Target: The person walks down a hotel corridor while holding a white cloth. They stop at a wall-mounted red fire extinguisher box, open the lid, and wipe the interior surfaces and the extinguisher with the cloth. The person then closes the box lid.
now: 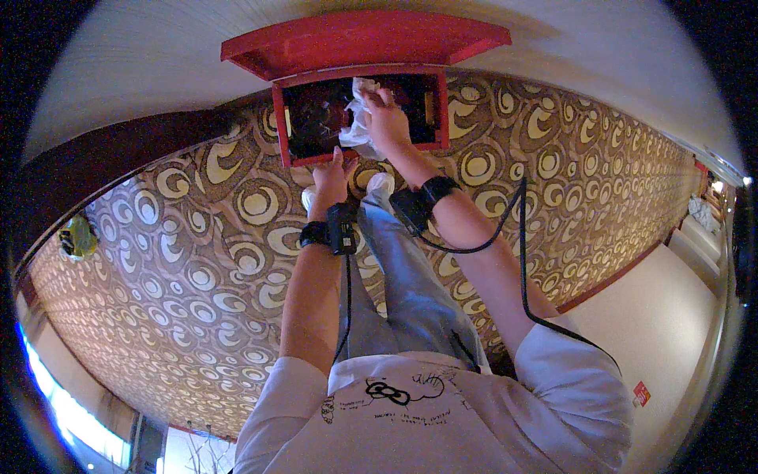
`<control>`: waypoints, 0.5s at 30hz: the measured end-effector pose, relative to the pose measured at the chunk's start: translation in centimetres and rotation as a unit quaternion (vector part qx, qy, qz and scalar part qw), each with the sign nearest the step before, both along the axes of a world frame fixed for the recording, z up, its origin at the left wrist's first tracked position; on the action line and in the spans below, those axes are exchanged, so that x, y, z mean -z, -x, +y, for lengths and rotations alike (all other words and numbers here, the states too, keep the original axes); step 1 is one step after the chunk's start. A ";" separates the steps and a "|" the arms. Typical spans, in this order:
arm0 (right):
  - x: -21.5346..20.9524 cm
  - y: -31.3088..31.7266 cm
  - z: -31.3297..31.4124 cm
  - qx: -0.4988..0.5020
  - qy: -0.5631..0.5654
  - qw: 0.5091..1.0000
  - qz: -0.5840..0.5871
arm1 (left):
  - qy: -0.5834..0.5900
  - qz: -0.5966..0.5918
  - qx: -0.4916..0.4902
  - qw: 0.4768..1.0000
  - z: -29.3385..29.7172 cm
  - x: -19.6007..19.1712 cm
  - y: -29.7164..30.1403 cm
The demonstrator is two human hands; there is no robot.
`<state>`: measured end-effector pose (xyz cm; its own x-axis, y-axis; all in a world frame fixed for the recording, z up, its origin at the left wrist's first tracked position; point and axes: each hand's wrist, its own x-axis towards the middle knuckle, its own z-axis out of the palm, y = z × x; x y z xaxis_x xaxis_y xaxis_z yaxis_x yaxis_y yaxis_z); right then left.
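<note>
A red box (280, 126) with a dark interior stands in front of me, its red lid (367, 43) raised against the wall. My right hand (387, 126) reaches over the right half of the box and is closed on a crumpled white cloth (359, 136); whether it is fabric or tissue I cannot tell. Part of the cloth hangs inside the opening. At the near edge, my left hand (332, 175) appears to grip the box's front rim, thumb pointing up. Dark, shiny contents on the left inside are too dim to name.
Patterned brown and cream carpet (260, 201) surrounds my feet. A black cable (523, 261) loops from my right wrist device (422, 204). To the left lies a yellow-green bundle (79, 237). A pale wall (592, 55) rises behind the box.
</note>
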<state>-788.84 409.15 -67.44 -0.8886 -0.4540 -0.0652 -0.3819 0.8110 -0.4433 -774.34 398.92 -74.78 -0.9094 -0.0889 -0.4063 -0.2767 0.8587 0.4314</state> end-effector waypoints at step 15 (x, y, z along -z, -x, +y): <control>4.5 1.3 4.5 0.202 -0.025 0.979 0.004 | 0.186 0.047 0.199 0.961 -0.6 -1.1 -0.1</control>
